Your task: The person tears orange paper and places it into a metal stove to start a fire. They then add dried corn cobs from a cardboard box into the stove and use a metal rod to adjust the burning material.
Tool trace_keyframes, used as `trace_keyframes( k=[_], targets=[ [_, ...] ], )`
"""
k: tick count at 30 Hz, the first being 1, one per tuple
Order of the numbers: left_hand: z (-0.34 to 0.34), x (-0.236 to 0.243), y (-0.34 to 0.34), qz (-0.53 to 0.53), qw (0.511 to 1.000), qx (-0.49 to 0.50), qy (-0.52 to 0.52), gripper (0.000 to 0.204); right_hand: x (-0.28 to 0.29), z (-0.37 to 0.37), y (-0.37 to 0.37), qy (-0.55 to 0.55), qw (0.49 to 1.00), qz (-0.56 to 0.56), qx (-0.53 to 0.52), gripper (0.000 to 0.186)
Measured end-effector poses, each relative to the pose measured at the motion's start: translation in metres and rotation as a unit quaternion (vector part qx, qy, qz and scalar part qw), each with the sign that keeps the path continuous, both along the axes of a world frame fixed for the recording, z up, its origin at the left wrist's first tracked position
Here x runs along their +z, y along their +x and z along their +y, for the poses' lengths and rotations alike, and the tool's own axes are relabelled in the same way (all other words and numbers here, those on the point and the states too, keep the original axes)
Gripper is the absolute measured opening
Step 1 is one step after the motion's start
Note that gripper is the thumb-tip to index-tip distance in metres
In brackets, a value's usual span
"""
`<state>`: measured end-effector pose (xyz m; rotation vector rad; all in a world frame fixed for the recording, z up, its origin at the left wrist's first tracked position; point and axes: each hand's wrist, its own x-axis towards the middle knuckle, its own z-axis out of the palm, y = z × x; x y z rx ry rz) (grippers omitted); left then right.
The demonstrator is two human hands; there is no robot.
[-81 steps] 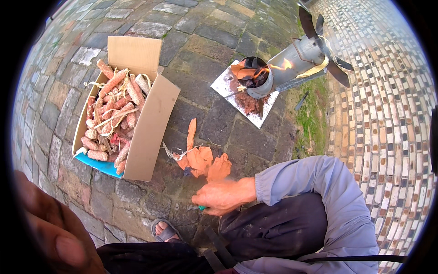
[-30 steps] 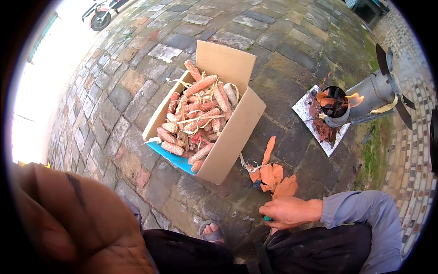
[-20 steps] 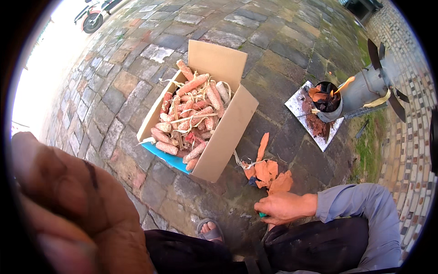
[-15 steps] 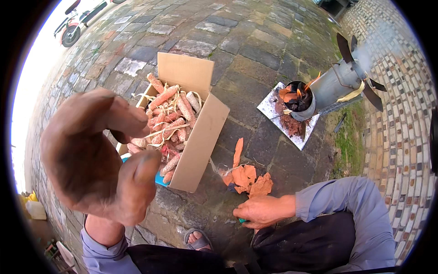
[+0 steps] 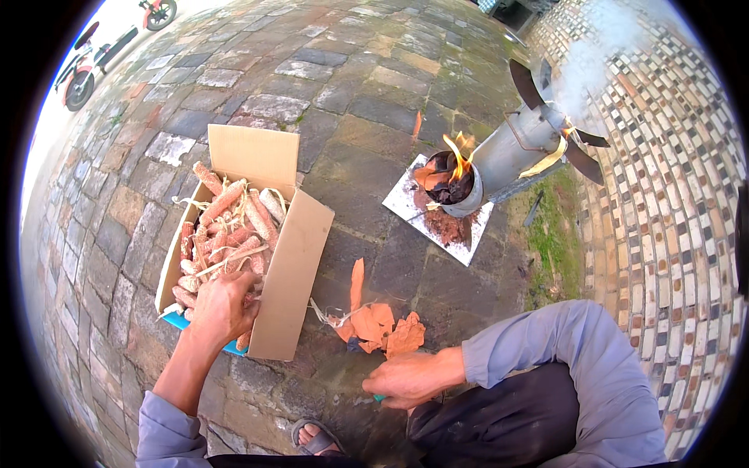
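My left hand (image 5: 222, 308) reaches down into the near end of an open cardboard box (image 5: 290, 273), its fingers curled among corn cobs (image 5: 226, 204). What sits in those fingertips is partly hidden. My right hand (image 5: 406, 378) is closed low by my knee, and a small green thing (image 5: 380, 397) peeks out under its fingers; the rest is covered. Just beyond it lie torn orange scraps (image 5: 378, 326) on the paving.
A metal stove (image 5: 519, 148) with dark fins stands at right, smoking at its top. Flames (image 5: 462, 156) rise from its short feed tube (image 5: 466, 204), set on an ash-strewn white board (image 5: 468, 251). Beside it runs a brick wall (image 5: 655, 195). A scooter (image 5: 82, 86) is far left.
My left hand has dropped from in front of the view into the box of cobs. The view has shifted right. My right hand stays closed near the orange scraps; the flames look taller.
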<state>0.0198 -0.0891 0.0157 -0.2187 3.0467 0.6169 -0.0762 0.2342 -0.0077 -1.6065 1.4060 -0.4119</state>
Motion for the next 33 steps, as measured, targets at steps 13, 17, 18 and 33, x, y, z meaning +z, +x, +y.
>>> trace_keyframes(
  k=[13,17,18,33],
  targets=[
    [-0.012,-0.037,0.013,-0.053,0.996,-0.025,-0.06,0.024,0.001,-0.004,-0.003,0.007,1.0,0.008,-0.007,0.026],
    [-0.014,-0.037,0.013,-0.06,0.996,-0.032,-0.056,0.024,-0.003,-0.004,-0.002,-0.002,1.0,-0.001,-0.009,0.027],
    [-0.014,-0.039,0.013,-0.057,0.996,-0.035,-0.057,0.024,-0.004,-0.005,-0.002,-0.007,1.0,-0.007,-0.015,0.027],
    [-0.012,-0.051,0.016,-0.06,0.988,-0.099,-0.105,0.025,0.001,-0.002,-0.003,-0.005,1.0,0.014,-0.005,0.029]
  ],
)
